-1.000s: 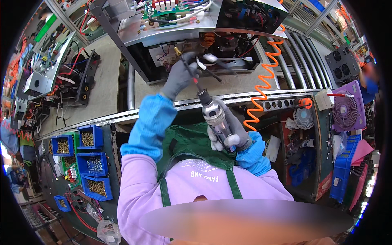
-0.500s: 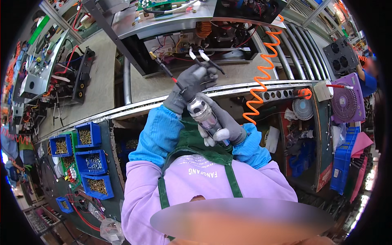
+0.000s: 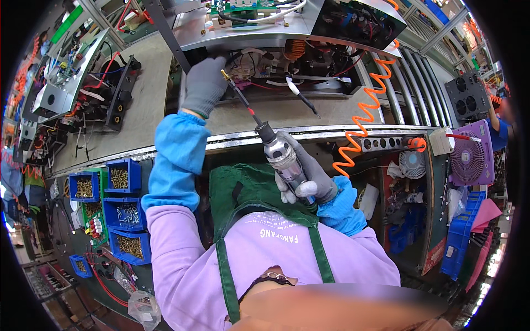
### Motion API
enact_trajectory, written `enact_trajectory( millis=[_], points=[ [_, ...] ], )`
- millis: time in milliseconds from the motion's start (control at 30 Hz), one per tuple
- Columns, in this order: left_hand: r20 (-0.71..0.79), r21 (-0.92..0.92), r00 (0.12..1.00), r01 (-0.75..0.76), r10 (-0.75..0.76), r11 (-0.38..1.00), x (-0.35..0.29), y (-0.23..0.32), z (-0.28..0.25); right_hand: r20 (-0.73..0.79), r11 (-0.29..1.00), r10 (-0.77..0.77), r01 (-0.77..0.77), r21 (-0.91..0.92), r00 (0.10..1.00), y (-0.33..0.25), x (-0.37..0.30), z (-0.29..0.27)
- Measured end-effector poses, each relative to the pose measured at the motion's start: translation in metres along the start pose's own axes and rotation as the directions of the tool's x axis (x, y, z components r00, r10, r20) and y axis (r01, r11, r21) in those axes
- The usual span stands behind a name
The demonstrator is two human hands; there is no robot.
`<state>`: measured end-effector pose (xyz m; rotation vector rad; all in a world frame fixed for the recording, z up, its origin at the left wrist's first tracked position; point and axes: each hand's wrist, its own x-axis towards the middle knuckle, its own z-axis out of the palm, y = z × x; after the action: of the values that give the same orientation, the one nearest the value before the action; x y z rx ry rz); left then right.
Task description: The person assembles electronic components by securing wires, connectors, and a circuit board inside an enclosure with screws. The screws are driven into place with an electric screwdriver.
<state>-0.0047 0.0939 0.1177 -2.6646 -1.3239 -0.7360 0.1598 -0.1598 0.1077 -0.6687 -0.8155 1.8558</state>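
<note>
My right hand (image 3: 309, 175) is wrapped round a silver power screwdriver (image 3: 284, 159) that points up and to the left. Its long bit (image 3: 243, 99), dark with a red band, carries a brass-coloured screw (image 3: 224, 74) at the tip. My left hand (image 3: 205, 83), in a grey glove, reaches to the left end of an open metal chassis (image 3: 248, 34). Its fingers go in at the opening, mostly hidden, so their grip does not show. A black cable with a white sleeve (image 3: 292, 86) sticks out of the chassis front, right of the bit.
Blue bins (image 3: 129, 246) of screws stand at the lower left. Another opened unit (image 3: 110, 105) sits on the bench at left. An orange coiled hose (image 3: 361, 118) hangs right of the chassis, before metal rollers (image 3: 411, 83). A purple fan (image 3: 469, 151) stands far right.
My left hand has moved left and away, from beside the bit and the white-sleeved cables to the chassis's left end. One of two white sleeves no longer shows. My right hand still holds the screwdriver.
</note>
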Motion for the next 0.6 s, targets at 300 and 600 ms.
enact_trajectory(
  millis=[300, 600],
  points=[
    [-0.237, -0.524, 0.876, 0.249, -0.420, 0.815, -0.001, 0.023, 0.076, -0.017, 0.998, 0.049, -0.050, -0.040, 0.999, -0.002, 0.008, 0.009],
    [0.049, -0.870, 0.928, 0.221, -0.370, 0.440, -0.088, 0.066, 0.077, -0.050, 1.000, 0.019, -0.019, -0.012, 0.999, -0.004, -0.003, 0.002]
  ],
)
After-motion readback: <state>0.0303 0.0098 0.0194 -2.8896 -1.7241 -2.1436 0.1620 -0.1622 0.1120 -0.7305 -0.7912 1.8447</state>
